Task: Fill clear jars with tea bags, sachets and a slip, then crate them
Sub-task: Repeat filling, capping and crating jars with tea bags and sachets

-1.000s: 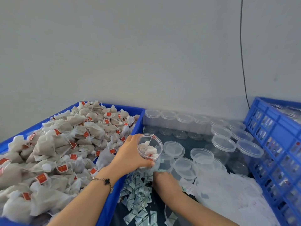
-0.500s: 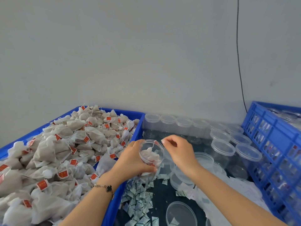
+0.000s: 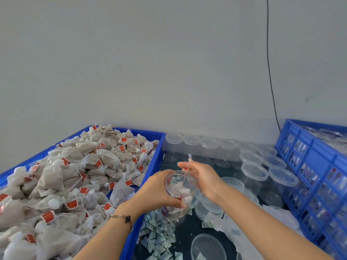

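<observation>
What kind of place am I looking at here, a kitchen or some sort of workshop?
Most likely a small packing workshop, not a kitchen. A blue bin is heaped with tea bags, rows of empty clear jars stand against the wall, and a blue crate waits at the right.

Left hand (image 3: 159,192) wraps jar (image 3: 178,196); we cannot see jar's near wall behind fingers and thumb. Right hand (image 3: 202,179) above jar mouth, fingertips blurred; we cannot tell what small white thing it pinches. Contents below grip a pale smear, bags not countable. Sachets (image 3: 159,239) under jar run off bottom edge, print unreadable. Blue crate (image 3: 315,166) right of grip cut by frame edge.
</observation>
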Motion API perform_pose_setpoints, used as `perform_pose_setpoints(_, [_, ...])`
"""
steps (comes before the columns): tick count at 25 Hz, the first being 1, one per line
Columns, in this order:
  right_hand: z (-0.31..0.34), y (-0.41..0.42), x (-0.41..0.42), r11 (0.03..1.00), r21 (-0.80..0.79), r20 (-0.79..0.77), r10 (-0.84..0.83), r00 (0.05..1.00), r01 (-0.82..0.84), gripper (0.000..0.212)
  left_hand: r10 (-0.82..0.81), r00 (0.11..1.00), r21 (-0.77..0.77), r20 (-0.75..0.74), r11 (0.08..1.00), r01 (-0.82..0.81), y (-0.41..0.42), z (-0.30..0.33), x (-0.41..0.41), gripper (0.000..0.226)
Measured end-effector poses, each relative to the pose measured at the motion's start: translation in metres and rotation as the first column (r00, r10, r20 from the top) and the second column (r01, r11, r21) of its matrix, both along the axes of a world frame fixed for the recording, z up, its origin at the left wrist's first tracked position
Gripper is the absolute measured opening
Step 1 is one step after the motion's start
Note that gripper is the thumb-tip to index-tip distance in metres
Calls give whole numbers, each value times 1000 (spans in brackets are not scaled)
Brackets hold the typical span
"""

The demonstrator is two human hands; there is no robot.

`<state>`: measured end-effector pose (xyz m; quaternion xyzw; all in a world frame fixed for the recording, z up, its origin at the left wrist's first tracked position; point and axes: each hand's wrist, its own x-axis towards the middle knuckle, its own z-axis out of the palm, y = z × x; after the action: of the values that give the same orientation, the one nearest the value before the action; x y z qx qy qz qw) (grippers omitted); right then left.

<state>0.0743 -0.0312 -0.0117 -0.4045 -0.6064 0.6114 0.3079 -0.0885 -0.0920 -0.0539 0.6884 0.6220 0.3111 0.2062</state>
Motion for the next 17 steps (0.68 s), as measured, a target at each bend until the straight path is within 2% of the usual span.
perform_pose_setpoints(2, [14, -8, 9, 968, 247, 90, 26, 996, -48, 27, 22, 1000, 11, -5, 1000, -22, 1, 1, -3, 89])
perform_pose_setpoints(4, [34, -18, 22, 912, 356, 175, 151, 973, -205, 25, 36, 999, 23, -10, 999, -36, 2, 2, -6, 86])
perform_pose_setpoints(5, [41, -21, 29, 896, 380, 195, 166, 967, -231, 24, 43, 999, 27, -6, 999, -43, 2, 2, -7, 86])
perform_pose_setpoints(8, [50, -16, 58, 889, 454, 178, -24, 984, -60, 22, 50, 999, 51, 3, 997, -50, 0, 3, -7, 82])
perform_pose_setpoints(11, [30, -6, 101, 879, 472, 342, -247, 907, 62, 16, 41, 999, 57, -10, 998, -40, -3, 6, -2, 77])
perform_pose_setpoints(14, [1, 0, 153, 917, 387, 502, -297, 812, 95, 13, 29, 998, 42, -48, 999, -27, -5, 10, 7, 88])
perform_pose_setpoints(17, [-15, -4, 195, 933, 322, 565, -323, 760, 157, 10, 5, 1000, 65, 4, 998, -6, -6, 17, 27, 91])
